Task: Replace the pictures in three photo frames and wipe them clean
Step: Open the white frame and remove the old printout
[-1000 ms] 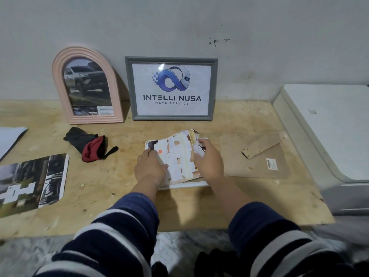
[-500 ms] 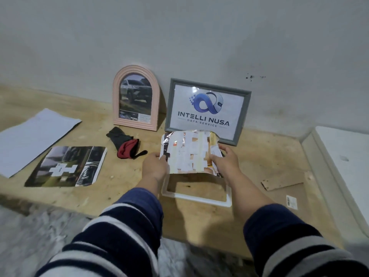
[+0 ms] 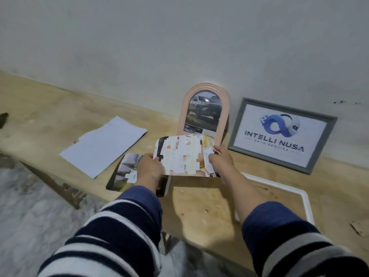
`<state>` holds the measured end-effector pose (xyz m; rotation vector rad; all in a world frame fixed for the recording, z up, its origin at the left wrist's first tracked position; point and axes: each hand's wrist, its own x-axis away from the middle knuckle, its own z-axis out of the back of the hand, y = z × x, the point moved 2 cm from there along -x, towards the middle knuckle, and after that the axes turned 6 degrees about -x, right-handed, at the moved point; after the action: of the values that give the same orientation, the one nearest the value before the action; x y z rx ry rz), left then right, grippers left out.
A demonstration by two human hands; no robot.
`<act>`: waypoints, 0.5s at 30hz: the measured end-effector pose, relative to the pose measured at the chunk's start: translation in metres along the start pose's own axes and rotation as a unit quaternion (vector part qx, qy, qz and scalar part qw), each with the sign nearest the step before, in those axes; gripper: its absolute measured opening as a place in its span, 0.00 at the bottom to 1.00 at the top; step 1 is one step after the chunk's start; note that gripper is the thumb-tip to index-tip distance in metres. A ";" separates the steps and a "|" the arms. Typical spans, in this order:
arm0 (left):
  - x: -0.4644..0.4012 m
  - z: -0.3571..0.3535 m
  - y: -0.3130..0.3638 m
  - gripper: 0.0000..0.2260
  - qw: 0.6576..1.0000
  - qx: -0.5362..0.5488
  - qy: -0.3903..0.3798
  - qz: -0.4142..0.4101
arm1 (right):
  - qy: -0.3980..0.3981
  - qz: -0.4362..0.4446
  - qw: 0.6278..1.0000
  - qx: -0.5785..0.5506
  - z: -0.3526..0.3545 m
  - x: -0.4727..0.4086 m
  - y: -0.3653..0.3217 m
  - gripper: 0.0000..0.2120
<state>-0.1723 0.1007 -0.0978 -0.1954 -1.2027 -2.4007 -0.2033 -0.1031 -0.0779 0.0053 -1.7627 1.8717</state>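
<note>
Our left hand (image 3: 150,166) pinches the left edge of a picture (image 3: 182,156), and our right hand (image 3: 220,159) pinches its right edge, so both hands grip it. We hold the picture up in the air above the wooden table (image 3: 199,206). The picture is patched with many pale bits of tape or paper and looks wrinkled. Just under our right arm, to the right and near us, a white frame (image 3: 306,204) lies flat on the table with bare wood showing inside it. Under our left hand lies a dark photo (image 3: 124,172) with a white patch on it, flat on the table. Further left rests a white sheet of paper (image 3: 103,144). Far behind the picture, a pink arched frame (image 3: 224,108) leans on the wall (image 3: 179,47) and shows a car. To its right, a grey frame (image 3: 332,124) also leans on the wall, and it shows a blue logo with the words INTELLI NUSA. Our sleeves (image 3: 123,232) are dark blue with white stripes. Below the table on the left we see a grey marbled floor (image 3: 30,206).
</note>
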 end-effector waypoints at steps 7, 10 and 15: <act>-0.084 0.080 -0.047 0.17 0.998 0.025 0.048 0.041 | -0.023 -0.051 0.997 0.048 -0.120 -0.023 0.006 0.21; -0.111 0.104 -0.078 0.16 0.997 0.010 0.057 0.060 | -0.036 -0.065 0.995 0.073 -0.169 -0.027 0.021 0.14; -0.139 0.123 -0.102 0.15 0.997 -0.050 0.059 0.018 | -0.010 -0.088 0.996 0.031 -0.220 -0.037 0.027 0.13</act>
<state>-0.1026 0.2961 -0.1407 -0.1028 -1.0182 -2.4073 -0.1024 0.0862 -0.1462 0.1981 -1.6590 1.8043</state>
